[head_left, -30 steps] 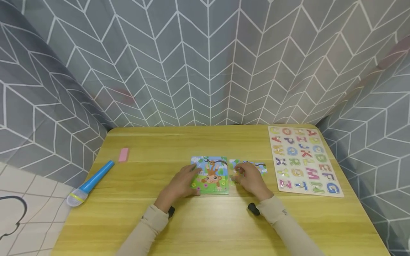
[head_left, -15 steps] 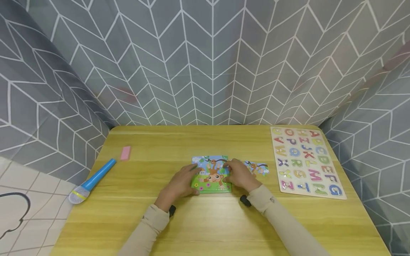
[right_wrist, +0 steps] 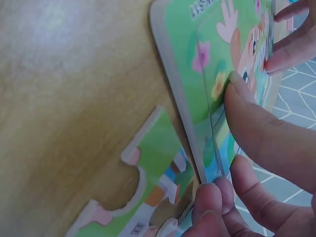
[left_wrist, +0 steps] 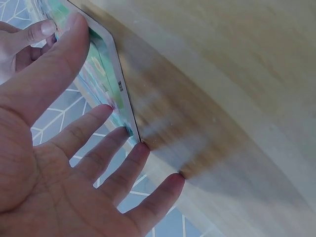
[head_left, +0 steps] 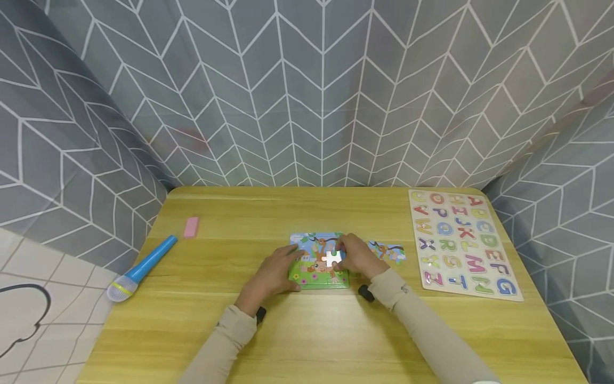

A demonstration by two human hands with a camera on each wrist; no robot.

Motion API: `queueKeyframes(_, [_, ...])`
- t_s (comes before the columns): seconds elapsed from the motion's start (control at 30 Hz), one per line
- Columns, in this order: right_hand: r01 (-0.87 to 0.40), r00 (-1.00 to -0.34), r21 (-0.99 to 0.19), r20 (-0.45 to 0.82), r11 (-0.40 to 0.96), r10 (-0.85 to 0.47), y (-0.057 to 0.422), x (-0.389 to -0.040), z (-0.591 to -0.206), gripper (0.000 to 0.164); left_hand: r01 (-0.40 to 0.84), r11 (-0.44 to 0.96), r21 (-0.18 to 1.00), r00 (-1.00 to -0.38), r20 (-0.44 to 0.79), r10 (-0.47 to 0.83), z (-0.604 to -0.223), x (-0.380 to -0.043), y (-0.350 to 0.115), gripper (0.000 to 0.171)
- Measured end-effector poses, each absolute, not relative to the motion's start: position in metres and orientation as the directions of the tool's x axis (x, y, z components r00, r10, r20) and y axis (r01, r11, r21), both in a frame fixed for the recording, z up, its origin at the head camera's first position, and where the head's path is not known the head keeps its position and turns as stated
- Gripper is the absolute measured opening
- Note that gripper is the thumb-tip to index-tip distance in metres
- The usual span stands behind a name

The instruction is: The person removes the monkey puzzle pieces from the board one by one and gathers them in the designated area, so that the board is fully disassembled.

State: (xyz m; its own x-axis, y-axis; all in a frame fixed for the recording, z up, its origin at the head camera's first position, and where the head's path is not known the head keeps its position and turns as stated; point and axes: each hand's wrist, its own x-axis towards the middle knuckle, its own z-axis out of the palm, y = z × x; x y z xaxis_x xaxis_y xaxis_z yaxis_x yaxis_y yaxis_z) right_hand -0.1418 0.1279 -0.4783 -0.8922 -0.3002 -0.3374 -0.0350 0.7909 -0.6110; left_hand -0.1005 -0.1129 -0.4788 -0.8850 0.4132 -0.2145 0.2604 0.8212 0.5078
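Note:
A square jigsaw puzzle with a cartoon monkey lies in its green-edged board near the table's middle. My left hand steadies the board's left side, thumb on its near edge and fingers spread straight. Over the board's right part, my right hand pinches a puzzle piece between thumb and fingers; the piece shines white in the head view. In the right wrist view the thumb reaches over the picture. Beside the board's right edge lie joined loose pieces, partly behind the right hand.
An alphabet board with coloured letters lies at the table's right. At the left are a blue toy microphone and a pink block. A grey patterned curtain hangs along the table's far edge.
My right hand has moved left from the loose pieces onto the board's right part. A white-shining piece now shows under its fingers. The left hand has stayed at the board's left side.

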Motion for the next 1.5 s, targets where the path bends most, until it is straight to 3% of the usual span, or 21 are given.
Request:
queueKeyframes(0.3, [-0.034,-0.895,-0.633,-0.324,0.774,-0.305,0.127,-0.141,-0.477,0.044,0.254,0.828,0.5,-0.887,-0.222,0.406,-0.48,-0.102,-0.112,0.088])
queueKeyframes(0.73, [-0.093,-0.876,-0.627,-0.318,0.773,-0.364,0.128,-0.135,-0.478,0.024,0.259,0.83,0.493,-0.885,-0.223,0.409,-0.479,-0.102,-0.11,0.089])
queueKeyframes(1.1, [-0.124,-0.886,-0.651,-0.266,0.749,-0.378,0.129,-0.129,-0.484,0.018,0.257,0.834,0.488,-0.886,-0.226,0.405,-0.48,-0.102,-0.11,0.088])
queueKeyframes(1.5, [-0.336,-0.87,-0.624,-0.081,0.706,-0.486,0.131,-0.126,-0.496,0.015,0.256,0.843,0.473,-0.881,-0.246,0.405,-0.48,-0.103,-0.11,0.089])
